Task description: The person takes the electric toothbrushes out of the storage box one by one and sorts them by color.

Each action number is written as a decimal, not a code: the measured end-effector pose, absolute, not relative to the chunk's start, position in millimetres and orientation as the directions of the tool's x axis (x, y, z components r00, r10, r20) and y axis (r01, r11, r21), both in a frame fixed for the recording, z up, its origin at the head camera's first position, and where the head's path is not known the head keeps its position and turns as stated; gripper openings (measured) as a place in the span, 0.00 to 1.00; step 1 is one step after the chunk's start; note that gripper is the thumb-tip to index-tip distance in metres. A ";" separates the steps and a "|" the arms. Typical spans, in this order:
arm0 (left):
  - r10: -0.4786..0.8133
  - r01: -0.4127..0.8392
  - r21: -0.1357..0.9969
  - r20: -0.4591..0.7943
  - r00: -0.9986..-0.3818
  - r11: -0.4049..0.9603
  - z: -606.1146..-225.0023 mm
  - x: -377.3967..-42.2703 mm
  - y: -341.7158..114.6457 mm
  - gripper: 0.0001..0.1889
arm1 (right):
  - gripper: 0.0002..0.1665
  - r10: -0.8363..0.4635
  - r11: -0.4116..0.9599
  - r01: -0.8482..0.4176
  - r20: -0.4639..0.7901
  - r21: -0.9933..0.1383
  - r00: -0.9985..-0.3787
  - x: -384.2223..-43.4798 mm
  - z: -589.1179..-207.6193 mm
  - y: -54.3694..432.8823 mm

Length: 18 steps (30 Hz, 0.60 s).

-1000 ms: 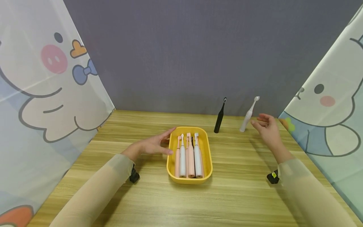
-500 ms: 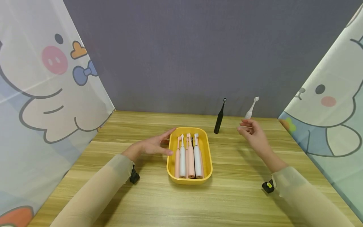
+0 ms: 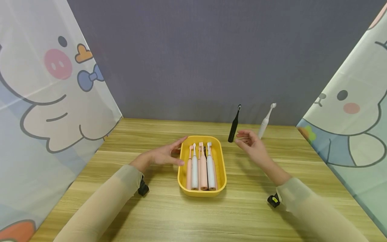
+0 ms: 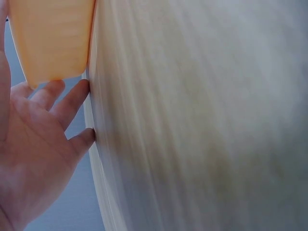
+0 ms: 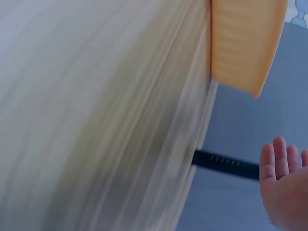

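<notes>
My left hand (image 3: 161,156) rests against the left side of a yellow tray (image 3: 224,168), thumb at the near rim and fingers at the far side; the left wrist view shows its fingertips touching the tray wall (image 4: 53,43). Inside the tray lie several electric toothbrushes, among them a pink one (image 3: 203,171) and a white one (image 3: 211,171). A black electric toothbrush (image 3: 234,126) stands upright on the table behind the tray. Just right of it, my right hand (image 3: 254,148) holds nothing, its fingers loosely bent; in the right wrist view the black toothbrush's handle (image 5: 224,162) is beside the fingers.
A white electric toothbrush (image 3: 265,122) stands upright behind my right hand. The wooden table (image 3: 145,215) ends at a grey back wall (image 3: 193,67). Cartoon-printed panels (image 3: 60,101) flank it on both sides.
My right hand has moved left, from beside the white toothbrush, past its front, to the black one. The left hand and the tray have stayed in place.
</notes>
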<state>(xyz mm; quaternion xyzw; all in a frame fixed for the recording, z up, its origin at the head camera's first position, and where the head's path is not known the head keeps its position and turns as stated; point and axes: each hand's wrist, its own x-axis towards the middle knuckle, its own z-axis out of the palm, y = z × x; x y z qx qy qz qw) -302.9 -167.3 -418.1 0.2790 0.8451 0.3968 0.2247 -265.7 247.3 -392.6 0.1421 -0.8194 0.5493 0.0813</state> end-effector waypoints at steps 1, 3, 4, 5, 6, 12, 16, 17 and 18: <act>0.651 0.294 0.796 -0.158 -0.742 0.529 -418.3 -303.0 -167.3 0.65 | 0.30 -0.151 0.352 -0.325 0.290 -0.877 -0.945 -265.5 -391.9 242.6; 0.653 0.293 0.798 -0.158 -0.741 0.526 -418.8 -303.5 -167.6 0.65 | 0.30 -0.169 0.348 -0.332 0.290 -0.877 -0.942 -265.6 -390.5 233.6; 0.654 0.294 0.799 -0.158 -0.740 0.525 -418.9 -303.7 -167.6 0.65 | 0.29 -0.181 0.342 -0.337 0.291 -0.877 -0.940 -265.7 -390.1 229.1; 0.656 0.295 0.799 -0.157 -0.739 0.524 -418.9 -303.8 -167.5 0.65 | 0.29 -0.194 0.335 -0.343 0.291 -0.878 -0.937 -265.9 -389.6 224.9; 0.657 0.298 0.799 -0.156 -0.737 0.523 -419.0 -304.0 -167.5 0.65 | 0.28 -0.206 0.327 -0.348 0.293 -0.879 -0.934 -266.3 -389.5 220.7; 0.662 0.300 0.797 -0.159 -0.733 0.524 -418.9 -304.6 -167.6 0.66 | 0.26 -0.258 0.286 -0.378 0.309 -0.881 -0.915 -269.0 -388.4 198.3; 0.663 0.309 0.792 -0.155 -0.732 0.526 -418.7 -304.8 -167.6 0.66 | 0.26 -0.283 0.286 -0.390 0.312 -0.875 -0.907 -270.3 -387.5 185.4; 0.665 0.312 0.792 -0.152 -0.731 0.524 -418.9 -305.1 -167.8 0.66 | 0.26 -0.289 0.286 -0.391 0.310 -0.875 -0.906 -270.7 -387.8 182.1; 0.666 0.314 0.792 -0.150 -0.731 0.523 -418.7 -304.9 -168.0 0.66 | 0.27 -0.296 0.286 -0.393 0.309 -0.874 -0.904 -270.7 -387.7 178.5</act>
